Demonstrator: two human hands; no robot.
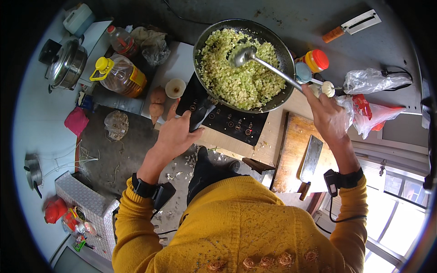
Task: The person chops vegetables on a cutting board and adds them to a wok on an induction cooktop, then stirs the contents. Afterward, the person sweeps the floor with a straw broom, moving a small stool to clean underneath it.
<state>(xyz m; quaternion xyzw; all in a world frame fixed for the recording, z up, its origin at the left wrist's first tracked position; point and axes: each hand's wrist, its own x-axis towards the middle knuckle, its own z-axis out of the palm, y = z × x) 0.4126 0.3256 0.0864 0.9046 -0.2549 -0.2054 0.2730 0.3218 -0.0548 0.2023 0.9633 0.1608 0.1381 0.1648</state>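
A dark wok [290, 68] full of chopped pale-green and cream food [235, 87] sits on a black induction cooker [232, 124]. Its black handle [202, 112] points toward me, and my left hand [175, 134] is around the handle's end, one finger stretched out past it. My right hand [326, 114] grips the long shaft of a metal ladle [276, 71]. The ladle's bowl rests on the food near the middle of the wok, with its rounded back up.
Right of the cooker, a cleaver [311, 158] lies on a wooden cutting board [293, 140]. Behind are a red-lidded jar [315, 59], garlic [327, 88] and a second cleaver [360, 22]. At left stand an oil jug [119, 76], a small bowl [175, 88] and sweet potatoes [157, 102].
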